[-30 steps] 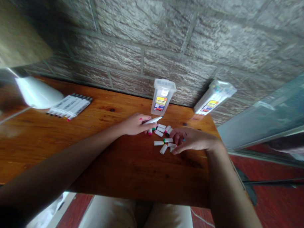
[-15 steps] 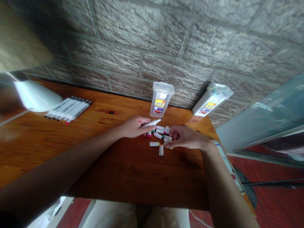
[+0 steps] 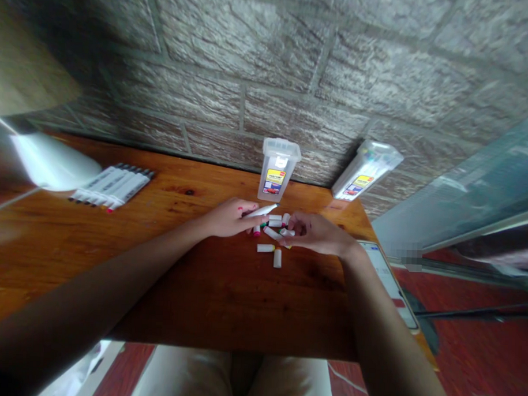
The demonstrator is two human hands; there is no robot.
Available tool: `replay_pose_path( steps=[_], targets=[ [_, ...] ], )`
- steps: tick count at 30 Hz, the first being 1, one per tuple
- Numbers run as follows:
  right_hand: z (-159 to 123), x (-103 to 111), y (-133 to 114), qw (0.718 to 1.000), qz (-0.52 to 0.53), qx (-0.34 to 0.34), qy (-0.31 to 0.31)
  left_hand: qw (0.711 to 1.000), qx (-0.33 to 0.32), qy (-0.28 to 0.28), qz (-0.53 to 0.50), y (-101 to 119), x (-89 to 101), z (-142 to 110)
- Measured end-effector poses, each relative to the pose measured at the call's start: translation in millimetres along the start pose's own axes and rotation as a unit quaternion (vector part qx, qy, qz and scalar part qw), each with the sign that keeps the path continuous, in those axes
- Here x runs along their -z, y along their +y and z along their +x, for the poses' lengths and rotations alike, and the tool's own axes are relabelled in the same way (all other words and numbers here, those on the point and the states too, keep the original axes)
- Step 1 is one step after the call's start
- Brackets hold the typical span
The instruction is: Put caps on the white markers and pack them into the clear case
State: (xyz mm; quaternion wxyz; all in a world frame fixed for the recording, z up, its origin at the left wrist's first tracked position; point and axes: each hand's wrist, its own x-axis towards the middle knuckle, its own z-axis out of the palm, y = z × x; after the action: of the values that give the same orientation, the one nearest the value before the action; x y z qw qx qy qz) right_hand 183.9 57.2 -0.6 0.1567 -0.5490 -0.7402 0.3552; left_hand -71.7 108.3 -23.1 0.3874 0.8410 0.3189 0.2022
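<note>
My left hand (image 3: pixel 229 216) rests on the wooden table (image 3: pixel 157 275) and grips a white marker (image 3: pixel 262 210) whose tip points right. Just to its right, my right hand (image 3: pixel 315 231) is curled, its fingertips pinched over a heap of several small white marker caps (image 3: pixel 271 233) with coloured ends. What the fingers pinch is too small to make out. Two loose caps (image 3: pixel 277 258) lie a little nearer to me.
A row of several white markers (image 3: pixel 111 187) lies at the back left, beside a white lamp base (image 3: pixel 53 162). Two clear plastic marker cases (image 3: pixel 277 169) (image 3: pixel 364 170) stand against the brick wall. A phone (image 3: pixel 389 280) lies at the table's right edge.
My right hand has slid left over the caps and closed from flat to a pinch. The left hand has kept the marker almost still.
</note>
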Motion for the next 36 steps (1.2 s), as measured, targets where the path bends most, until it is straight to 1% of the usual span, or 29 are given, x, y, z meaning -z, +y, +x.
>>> replay_pose_path(
  steps=[4,8,11,14,18,23,28,33,36],
  targets=[
    [1,0,-3,1.000,-0.025,-0.011,0.014,1.000,-0.005,-0.002,0.000,0,0.2,0],
    [2,0,-9,0.999,-0.043,0.003,0.028,1.000,-0.010,0.007,0.005,-1,-0.3,0],
    [3,-2,-11,0.999,-0.042,0.010,0.033,1.000,-0.002,0.000,-0.010,0,0.0,0],
    [4,-3,-11,0.998,-0.043,0.010,0.045,1.000,0.006,-0.004,-0.011,2,0.6,0],
    [5,-4,-11,0.996,-0.054,0.019,0.061,1.000,-0.004,0.011,0.011,1,0.3,0],
    [5,-4,-10,0.996,-0.061,0.024,0.067,1.000,0.000,-0.007,-0.026,-2,-0.9,1],
    [5,-2,-9,0.993,-0.069,0.036,0.084,1.000,-0.015,0.010,0.006,-2,-0.5,1],
    [5,-2,-9,0.994,-0.065,0.036,0.082,1.000,-0.011,-0.005,-0.016,-3,-0.8,1],
    [4,0,-10,0.995,-0.037,0.048,0.080,1.000,-0.013,0.003,-0.008,-2,-0.6,1]
  ],
)
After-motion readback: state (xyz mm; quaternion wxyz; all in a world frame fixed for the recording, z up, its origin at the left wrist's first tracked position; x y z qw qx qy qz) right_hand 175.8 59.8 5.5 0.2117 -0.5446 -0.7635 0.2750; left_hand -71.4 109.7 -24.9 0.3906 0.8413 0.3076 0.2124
